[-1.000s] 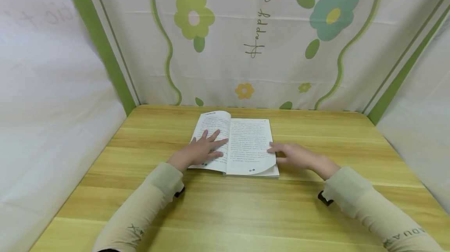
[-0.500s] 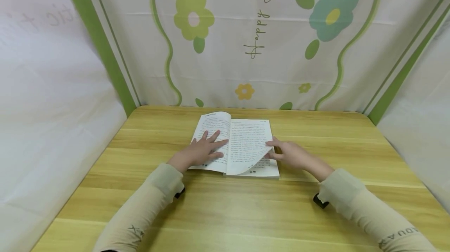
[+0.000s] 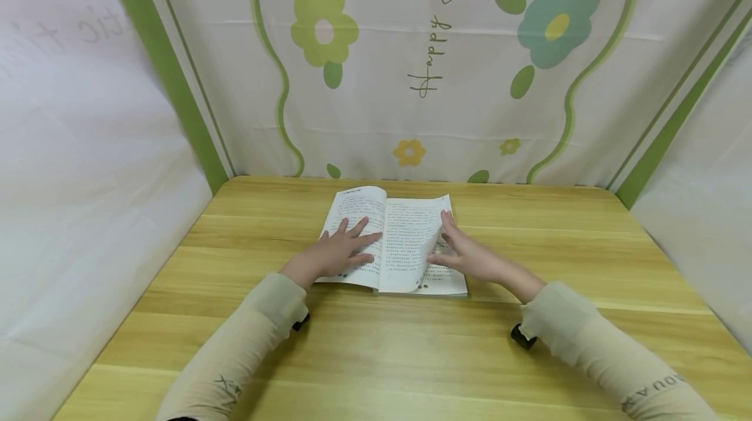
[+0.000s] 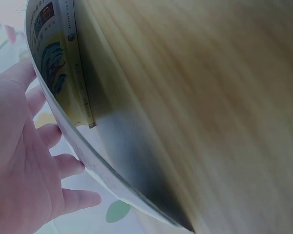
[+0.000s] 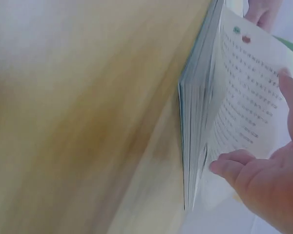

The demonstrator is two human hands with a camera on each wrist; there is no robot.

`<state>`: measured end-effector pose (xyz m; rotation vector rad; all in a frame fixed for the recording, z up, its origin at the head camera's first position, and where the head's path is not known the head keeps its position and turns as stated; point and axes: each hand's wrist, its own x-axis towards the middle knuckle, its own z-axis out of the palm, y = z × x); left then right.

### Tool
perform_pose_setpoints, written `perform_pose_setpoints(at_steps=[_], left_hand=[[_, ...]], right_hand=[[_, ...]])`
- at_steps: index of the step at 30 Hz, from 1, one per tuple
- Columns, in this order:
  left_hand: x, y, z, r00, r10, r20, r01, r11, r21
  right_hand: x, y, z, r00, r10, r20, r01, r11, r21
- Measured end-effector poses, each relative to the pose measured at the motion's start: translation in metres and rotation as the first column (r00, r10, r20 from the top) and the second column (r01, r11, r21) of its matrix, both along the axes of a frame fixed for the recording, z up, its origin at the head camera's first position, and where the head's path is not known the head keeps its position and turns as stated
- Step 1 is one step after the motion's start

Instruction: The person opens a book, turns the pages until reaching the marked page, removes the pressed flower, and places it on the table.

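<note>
A paperback book (image 3: 449,287) lies spread on the table, its pages filled with small print. My left hand (image 3: 335,252) rests with spread fingers on the left-hand page (image 3: 360,202). In the left wrist view, that side of the book bows up, and its colourful cover (image 4: 58,63) shows beneath, beside the left hand (image 4: 34,161). At the right edge, a lifted page (image 3: 411,238) curls leftward, baring print below. My right hand (image 3: 470,258) touches this page with extended fingers and thumb. The right wrist view shows the right hand (image 5: 268,180) against the raised page's underside (image 5: 246,92).
The wooden table (image 3: 388,356) reaches back to a white fabric wall (image 3: 364,108) printed with flowers and lettering. White panels with green edging stand at the left (image 3: 76,179) and right (image 3: 705,199). The book lies near the table's far edge.
My right hand has moved left over the book from its right edge. The right page has risen from its lower corner and curled leftward. My left hand has stayed still.
</note>
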<state>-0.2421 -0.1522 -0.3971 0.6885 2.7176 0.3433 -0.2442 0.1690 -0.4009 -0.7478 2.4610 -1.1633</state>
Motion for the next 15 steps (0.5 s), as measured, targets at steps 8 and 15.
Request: perform_pose_setpoints(at_steps=[8, 15], left_hand=[[0.000, 0.001, -0.001, 1.000, -0.005, -0.006, 0.005, 1.000, 0.005], [0.000, 0.001, 0.001, 1.000, 0.005, 0.003, -0.005, 1.000, 0.030]], right_hand=[[0.003, -0.022, -0.004, 0.998, 0.043, 0.052, -0.036, 0.989, -0.140], [0.007, -0.036, -0.005, 0.998, 0.069, 0.010, -0.067, 0.988, -0.139]])
